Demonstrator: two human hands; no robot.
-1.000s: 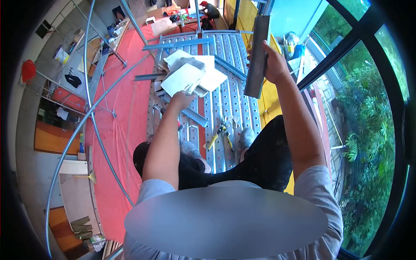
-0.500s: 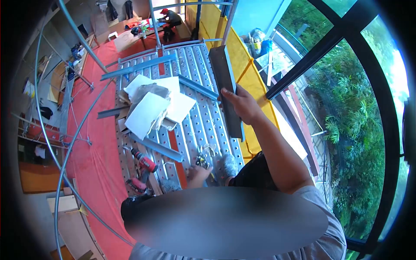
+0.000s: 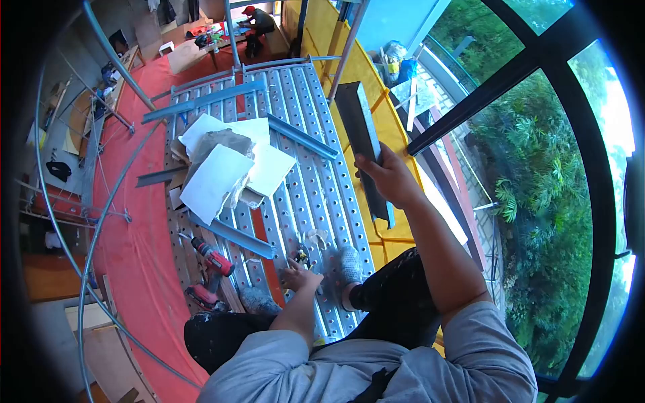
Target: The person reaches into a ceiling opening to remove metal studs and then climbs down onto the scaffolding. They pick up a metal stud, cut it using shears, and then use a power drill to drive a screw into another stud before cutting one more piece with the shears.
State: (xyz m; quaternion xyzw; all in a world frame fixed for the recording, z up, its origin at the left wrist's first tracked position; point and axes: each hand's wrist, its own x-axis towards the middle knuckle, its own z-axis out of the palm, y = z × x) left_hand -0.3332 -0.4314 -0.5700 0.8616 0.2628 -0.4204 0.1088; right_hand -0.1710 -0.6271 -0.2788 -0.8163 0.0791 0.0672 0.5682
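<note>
My right hand point(image 3: 393, 176) is closed around a dark metal channel point(image 3: 361, 131), raised tilted beside the platform's right edge. Low between my feet, my left hand point(image 3: 300, 277) has its fingers apart, with fingertips right at a small dark and yellow item point(image 3: 302, 256) too small to name. A blue-grey metal channel point(image 3: 235, 236) lies just beyond that hand. To its left is a red and black cordless drill point(image 3: 213, 258), with another red power tool point(image 3: 201, 294) behind it. Broken white board pieces point(image 3: 216, 180) are piled farther out on the platform.
I am on a perforated metal platform point(image 3: 316, 188) with more channels point(image 3: 302, 136) lying across it. Curved scaffold tubes point(image 3: 101, 265) stand left, above a red sheet point(image 3: 134, 235). Yellow sheeting point(image 3: 396, 134) and black-framed windows point(image 3: 480, 97) border the right. Another person point(image 3: 257, 21) sits far back.
My view has tilted and shifted slightly, showing more of my legs and shirt. The channel in my right hand is a little lower; the fingers of my left hand now show spread beside the small item.
</note>
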